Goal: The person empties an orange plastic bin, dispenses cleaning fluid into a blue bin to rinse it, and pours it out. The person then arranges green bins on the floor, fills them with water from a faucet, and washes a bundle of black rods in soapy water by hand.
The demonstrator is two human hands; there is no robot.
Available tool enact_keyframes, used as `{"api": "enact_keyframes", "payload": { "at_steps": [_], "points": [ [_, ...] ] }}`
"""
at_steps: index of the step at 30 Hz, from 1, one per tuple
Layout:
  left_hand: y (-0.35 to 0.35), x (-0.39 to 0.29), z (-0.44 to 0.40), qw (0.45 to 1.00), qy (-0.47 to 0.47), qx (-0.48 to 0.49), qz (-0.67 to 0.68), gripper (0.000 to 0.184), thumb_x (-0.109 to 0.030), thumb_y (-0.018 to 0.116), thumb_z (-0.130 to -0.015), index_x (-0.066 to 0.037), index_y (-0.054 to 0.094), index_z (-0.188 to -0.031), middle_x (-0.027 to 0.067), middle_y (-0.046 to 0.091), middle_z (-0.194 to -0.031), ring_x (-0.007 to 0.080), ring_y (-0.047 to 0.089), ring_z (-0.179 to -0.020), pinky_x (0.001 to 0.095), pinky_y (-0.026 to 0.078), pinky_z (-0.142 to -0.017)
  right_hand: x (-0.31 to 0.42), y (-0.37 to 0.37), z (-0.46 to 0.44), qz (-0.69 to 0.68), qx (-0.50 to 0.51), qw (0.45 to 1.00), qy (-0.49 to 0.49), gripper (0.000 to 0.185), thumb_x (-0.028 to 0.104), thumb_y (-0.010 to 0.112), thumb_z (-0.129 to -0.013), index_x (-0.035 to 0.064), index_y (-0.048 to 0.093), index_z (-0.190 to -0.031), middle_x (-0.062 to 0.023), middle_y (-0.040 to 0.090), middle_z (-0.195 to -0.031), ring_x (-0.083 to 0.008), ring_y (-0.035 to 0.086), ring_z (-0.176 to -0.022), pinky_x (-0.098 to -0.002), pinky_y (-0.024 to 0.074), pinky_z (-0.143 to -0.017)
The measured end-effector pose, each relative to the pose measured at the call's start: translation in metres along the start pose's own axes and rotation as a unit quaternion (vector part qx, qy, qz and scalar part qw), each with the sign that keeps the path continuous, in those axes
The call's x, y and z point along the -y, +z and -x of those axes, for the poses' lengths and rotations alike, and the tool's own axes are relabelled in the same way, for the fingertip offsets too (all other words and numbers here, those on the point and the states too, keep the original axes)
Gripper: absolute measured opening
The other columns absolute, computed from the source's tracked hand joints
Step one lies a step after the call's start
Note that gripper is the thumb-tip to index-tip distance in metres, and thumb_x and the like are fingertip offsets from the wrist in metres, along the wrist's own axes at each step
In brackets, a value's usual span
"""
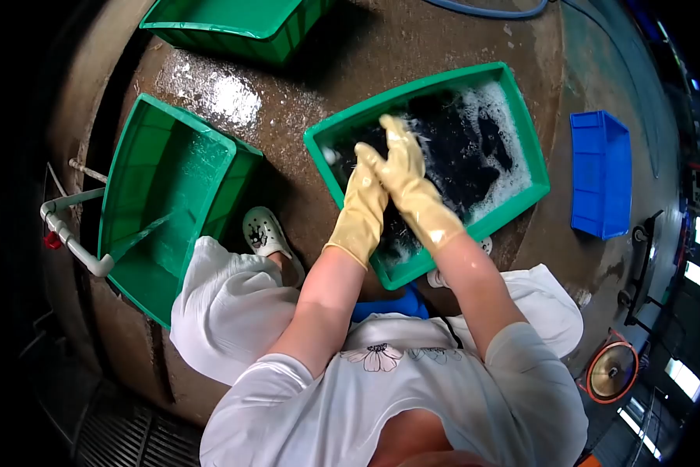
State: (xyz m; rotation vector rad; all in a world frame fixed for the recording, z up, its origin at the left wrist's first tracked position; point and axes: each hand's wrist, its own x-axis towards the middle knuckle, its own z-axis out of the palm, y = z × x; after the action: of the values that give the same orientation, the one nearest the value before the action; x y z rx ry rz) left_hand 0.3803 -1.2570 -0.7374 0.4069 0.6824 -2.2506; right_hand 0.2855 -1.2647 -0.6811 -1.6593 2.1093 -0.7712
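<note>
Both of my hands wear cream-yellow rubber gloves, wet and shiny, and come together above a green tub (527,132). The tub holds dark water (443,140) with white foam (509,167) along its right side. My right hand (404,167) has its fingers stretched toward the far rim. Close against it on the left is my left hand (365,191), its fingers partly covered by the right glove. No object shows in either hand. Whatever lies under the dark water cannot be made out.
At left, water runs from a white pipe (73,237) with a red valve into another green tub (163,194). A third green tub (217,35) stands at the far left. To the right are a blue crate (600,175) and a round orange-rimmed object (612,371). The floor (303,97) is wet.
</note>
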Motion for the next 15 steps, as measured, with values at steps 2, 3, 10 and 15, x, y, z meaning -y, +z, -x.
{"api": "enact_keyframes", "payload": {
  "at_steps": [2,3,10,15],
  "points": [
    [0.022,0.013,0.004,0.936,0.144,-0.103,-0.304,0.068,-0.057,0.039,-0.107,-0.001,0.051,-0.145,0.014,0.057,-0.142,0.0261,0.052,-0.129,0.035,0.041,-0.111,0.011,-0.015,-0.008,-0.055,0.047,0.992,0.101,0.081,0.051,0.071,-0.09,-0.0065,0.049,-0.143,-0.0314,0.05,-0.146,-0.0448,0.046,-0.138,-0.0486,0.0377,-0.116],
    [0.019,0.014,0.006,0.932,0.15,-0.088,-0.317,0.068,-0.056,0.039,-0.108,-0.001,0.049,-0.146,0.0137,0.057,-0.143,0.0267,0.052,-0.13,0.0359,0.04,-0.113,0.019,-0.009,0.0,-0.085,0.037,0.994,0.061,0.079,0.05,0.072,-0.089,-0.0057,0.051,-0.142,-0.0315,0.053,-0.143,-0.0449,0.049,-0.135,-0.0483,0.0393,-0.115],
    [0.005,0.008,-0.012,0.956,0.133,-0.062,-0.255,0.065,-0.053,0.034,-0.109,-0.003,0.043,-0.15,0.0133,0.054,-0.147,0.0296,0.054,-0.129,0.0398,0.04,-0.116,-0.034,0.011,-0.014,0.086,-0.043,0.993,-0.071,0.069,0.044,0.068,-0.092,-0.0036,0.052,-0.14,-0.0295,0.053,-0.142,-0.0478,0.05,-0.13,-0.0515,0.04,-0.112],
    [0.036,0.049,0.038,0.937,0.029,-0.2,-0.285,0.071,-0.064,0.026,-0.106,-0.014,0.048,-0.151,0.0085,0.053,-0.151,0.03,0.05,-0.137,0.0489,0.041,-0.114,-0.06,-0.057,0.011,0.128,-0.054,0.983,-0.121,0.077,0.053,0.068,-0.086,0.0001,0.052,-0.14,-0.0262,0.047,-0.146,-0.0484,0.047,-0.127,-0.0543,0.0368,-0.111]
  ]
}}
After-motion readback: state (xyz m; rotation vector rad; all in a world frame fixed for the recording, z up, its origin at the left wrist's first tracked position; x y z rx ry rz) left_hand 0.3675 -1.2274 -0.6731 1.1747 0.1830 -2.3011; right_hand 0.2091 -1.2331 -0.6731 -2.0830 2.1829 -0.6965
